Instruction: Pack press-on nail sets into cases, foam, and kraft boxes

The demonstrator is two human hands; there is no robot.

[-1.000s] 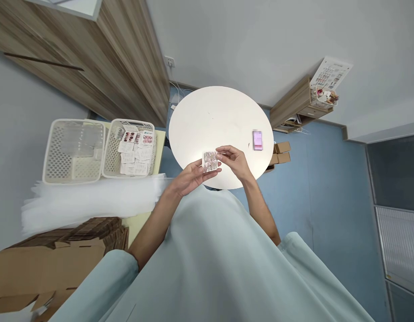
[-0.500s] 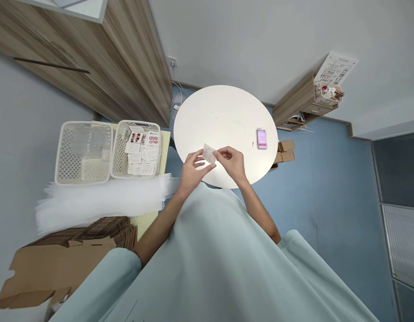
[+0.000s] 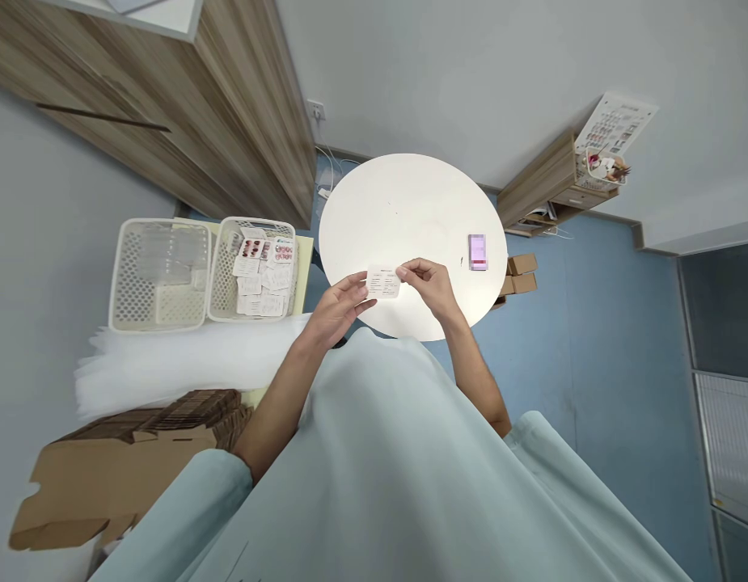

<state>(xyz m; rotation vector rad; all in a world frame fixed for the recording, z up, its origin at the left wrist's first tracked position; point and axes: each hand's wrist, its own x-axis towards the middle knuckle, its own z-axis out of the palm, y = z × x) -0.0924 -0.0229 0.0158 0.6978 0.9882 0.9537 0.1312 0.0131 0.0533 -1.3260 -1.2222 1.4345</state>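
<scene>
Near the centre of the frame, a small white card (image 3: 383,283) with rows of fine print, too small to read, is held over the lower part of the round white tabletop (image 3: 410,206). The left hand (image 3: 338,311) grips its left edge between the fingers, while the fingers of the right hand (image 3: 433,284) pinch it near its upper right corner. To the right of the hands, a phone (image 3: 478,252) with a blurred pink screen lies on the tabletop. At the left of the frame, two white perforated baskets stand side by side: the left basket (image 3: 126,279) contains clear plastic pieces, and the right basket (image 3: 223,283) contains a heap of printed cards (image 3: 265,283). Just below them lies a stack of translucent white sheets (image 3: 185,364), with folded brown cardboard (image 3: 119,473) at the lower left.
</scene>
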